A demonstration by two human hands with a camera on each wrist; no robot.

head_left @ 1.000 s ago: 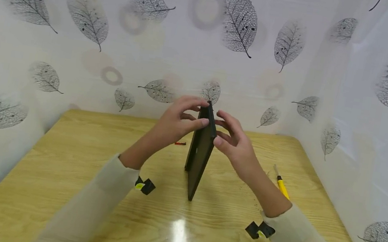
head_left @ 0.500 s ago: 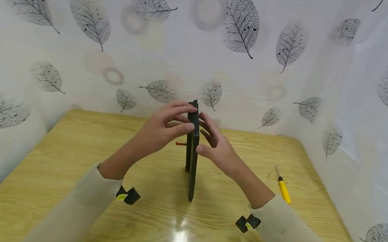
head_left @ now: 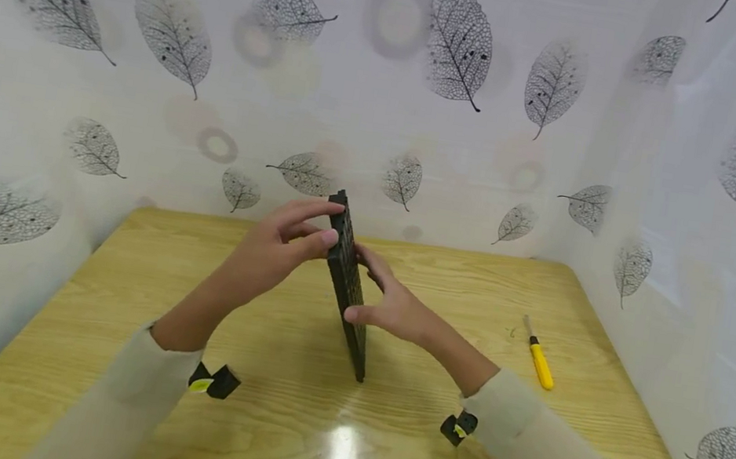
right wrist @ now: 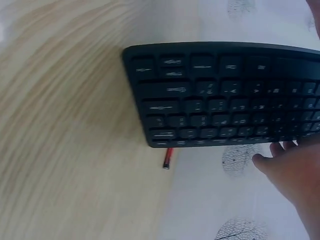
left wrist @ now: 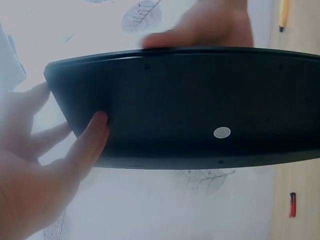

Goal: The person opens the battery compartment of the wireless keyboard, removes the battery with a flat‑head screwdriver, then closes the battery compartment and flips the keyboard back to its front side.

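Note:
A black keyboard (head_left: 348, 280) stands on end on the table in the head view, its upper end tilted left. Its keys (right wrist: 220, 105) face the right wrist camera. The dark underside (left wrist: 165, 107), with small screws and an oval label, fills the left wrist view. My left hand (head_left: 260, 257) holds the upper end, thumb on the underside side in the left wrist view. Lower down, my right hand (head_left: 402, 310) grips the keyboard, its thumb at the near long edge and its fingers partly hidden behind the far side.
A yellow-handled screwdriver (head_left: 540, 358) lies on the wooden table (head_left: 137, 290) at the right. A small red and black cylinder (left wrist: 292, 205) lies on the table, hidden in the head view. Leaf-patterned curtain (head_left: 329, 105) encloses the back and sides.
The keyboard's upper end has swung left and turned so its keys show, the lower corner staying put. Both hands have moved left with it, and the right hand has slid lower.

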